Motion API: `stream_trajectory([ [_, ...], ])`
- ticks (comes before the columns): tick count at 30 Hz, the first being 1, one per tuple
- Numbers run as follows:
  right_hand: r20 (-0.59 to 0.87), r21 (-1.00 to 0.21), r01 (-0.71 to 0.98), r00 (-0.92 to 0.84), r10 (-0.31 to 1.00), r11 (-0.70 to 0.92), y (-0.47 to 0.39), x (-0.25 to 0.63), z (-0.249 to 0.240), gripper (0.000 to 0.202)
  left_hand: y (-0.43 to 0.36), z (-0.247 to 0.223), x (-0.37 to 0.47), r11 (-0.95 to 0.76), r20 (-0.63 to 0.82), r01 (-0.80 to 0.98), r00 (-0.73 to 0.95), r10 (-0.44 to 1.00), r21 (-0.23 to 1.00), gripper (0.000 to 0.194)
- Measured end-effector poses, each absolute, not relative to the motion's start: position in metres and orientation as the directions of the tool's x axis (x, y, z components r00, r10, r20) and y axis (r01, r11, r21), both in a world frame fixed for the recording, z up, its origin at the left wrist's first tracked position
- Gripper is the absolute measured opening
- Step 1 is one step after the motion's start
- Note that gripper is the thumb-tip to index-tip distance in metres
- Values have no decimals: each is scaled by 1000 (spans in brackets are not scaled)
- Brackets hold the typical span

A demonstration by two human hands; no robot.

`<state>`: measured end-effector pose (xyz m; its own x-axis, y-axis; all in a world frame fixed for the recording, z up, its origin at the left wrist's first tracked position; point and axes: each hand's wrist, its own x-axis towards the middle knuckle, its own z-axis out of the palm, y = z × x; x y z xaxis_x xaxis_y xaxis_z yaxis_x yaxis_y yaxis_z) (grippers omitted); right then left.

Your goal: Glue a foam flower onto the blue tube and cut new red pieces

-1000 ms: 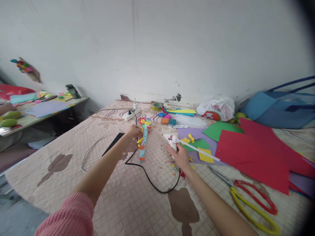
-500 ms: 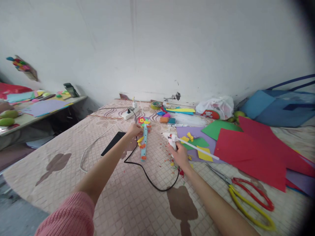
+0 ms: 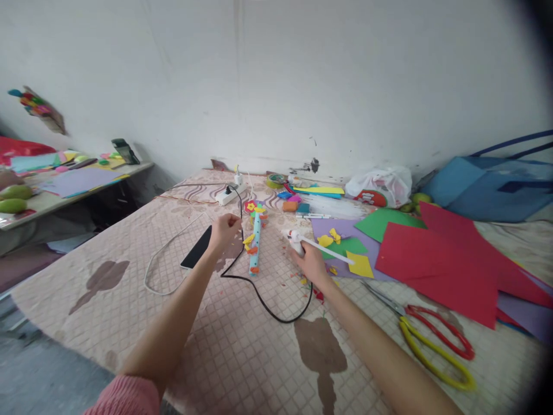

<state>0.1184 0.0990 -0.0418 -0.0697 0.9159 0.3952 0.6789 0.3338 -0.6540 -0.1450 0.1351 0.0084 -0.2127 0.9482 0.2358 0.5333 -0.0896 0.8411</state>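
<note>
My right hand (image 3: 313, 264) is wrapped around the handle of a white glue gun (image 3: 294, 237). A long white glue stick (image 3: 330, 251) sticks out of its back, and its nozzle points left. My left hand (image 3: 225, 231) is raised over the table with thumb and fingertips pinched together; whatever they hold, if anything, is too small to make out. Between my hands lies a light blue dotted strip (image 3: 256, 239) with orange and yellow pieces along it and a red flower (image 3: 250, 206) by its far end. My left hand is apart from the strip.
A black phone (image 3: 197, 248) lies under my left forearm. The gun's black cord (image 3: 263, 305) loops across the cloth near a power strip (image 3: 228, 195). Scissors (image 3: 408, 316) and red sheets (image 3: 436, 268) are on the right. Clay blocks (image 3: 290, 206) stand behind.
My left hand has come away from the strip, leftward and toward me. The glue gun has turned, so its glue stick slants differently. My right hand has shifted slightly left.
</note>
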Motion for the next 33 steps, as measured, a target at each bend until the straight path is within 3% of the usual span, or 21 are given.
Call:
stream_trajectory([
  [5, 396, -618, 690, -142, 907, 377, 100, 122, -39, 31, 119, 17, -135, -156, 288, 512, -189, 939, 845, 24],
  [9, 374, -620, 692, -154, 914, 370, 97, 126, -37, 27, 108, 27, -126, -218, 328, 509, -135, 935, 832, 22],
  [16, 350, -682, 625, -179, 919, 381, 74, 146, -31, 38, 73, 46, -97, -318, 373, 601, 35, 927, 733, 19],
  [19, 385, -733, 576, -86, 919, 362, 55, 178, -24, 30, 58, 50, -83, -336, 356, 653, 108, 928, 679, 23],
  [23, 389, -728, 635, 72, 918, 258, 39, 216, -15, 28, 34, 43, -52, -347, 277, 722, 220, 935, 599, 36],
  [29, 365, -675, 675, -44, 930, 297, 64, 189, -13, 23, -15, 4, 15, -618, 186, 610, 621, 762, 496, 26],
  [33, 347, -638, 701, -108, 932, 319, 94, 150, -21, 17, -31, -15, 32, -803, 248, 478, 780, 575, 356, 26],
])
